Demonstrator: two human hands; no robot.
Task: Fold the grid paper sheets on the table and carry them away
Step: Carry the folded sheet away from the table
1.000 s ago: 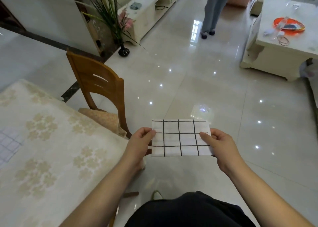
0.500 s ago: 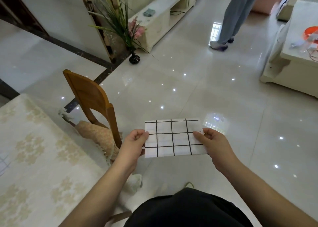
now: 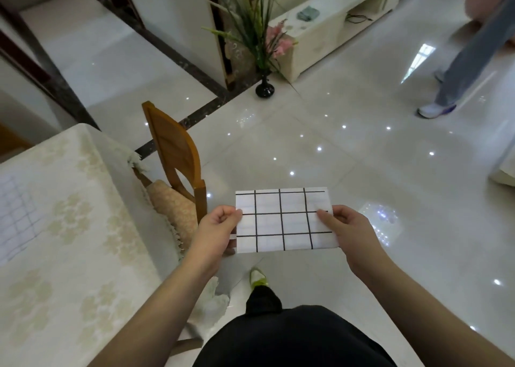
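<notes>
Here we hold a folded grid paper sheet [image 3: 284,220] out in front of us, above the glossy floor [image 3: 362,171] and clear of the counter [image 3: 69,241]. Our left hand [image 3: 214,233] pinches the sheet's nine o'clock edge, thumb on top and fingers [image 3: 232,244] curled underneath; our right hand [image 3: 351,233] grips the three o'clock edge the same way, thumb laid across the printed squares. The sheet is held nearly flat, its black lines facing up. At about nine o'clock from the sheet, the counter carries a pale floral cloth, and a second grid sheet [image 3: 16,216] lies under or on it near the frame's left edge; we cannot tell which. A wooden chair [image 3: 175,155] with a cushioned seat stands just beside the counter, between it and our left hand. At twelve o'clock, well away, a black vase [image 3: 264,89] of grasses and pink flowers stands on the floor beside a low white cabinet [image 3: 328,32]. At two o'clock another person's legs [image 3: 468,60] show.
</notes>
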